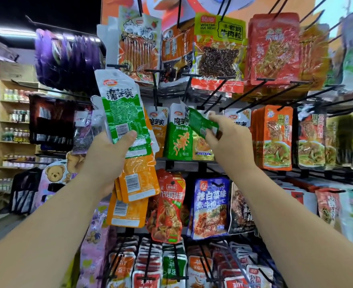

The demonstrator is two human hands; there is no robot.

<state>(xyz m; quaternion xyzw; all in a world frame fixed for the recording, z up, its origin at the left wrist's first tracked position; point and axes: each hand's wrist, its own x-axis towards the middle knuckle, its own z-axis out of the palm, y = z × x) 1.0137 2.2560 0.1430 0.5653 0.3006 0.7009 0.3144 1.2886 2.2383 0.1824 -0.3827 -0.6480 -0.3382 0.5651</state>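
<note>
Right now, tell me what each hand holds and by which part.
Left hand grips a fanned stack of packets, thumb on the top green packet at its lower end, orange packets hanging below. Right hand pinches a single green packet by its lower end.

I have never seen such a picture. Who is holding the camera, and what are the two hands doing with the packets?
There is no machine: a person wears one camera on the head, looking forward and down at their arms. In front is a shop rack with snack packets hanging on black pegs. The left hand grips a stack of green and orange packets. The right hand pinches one green packet near a peg, perhaps to hang it.
</note>
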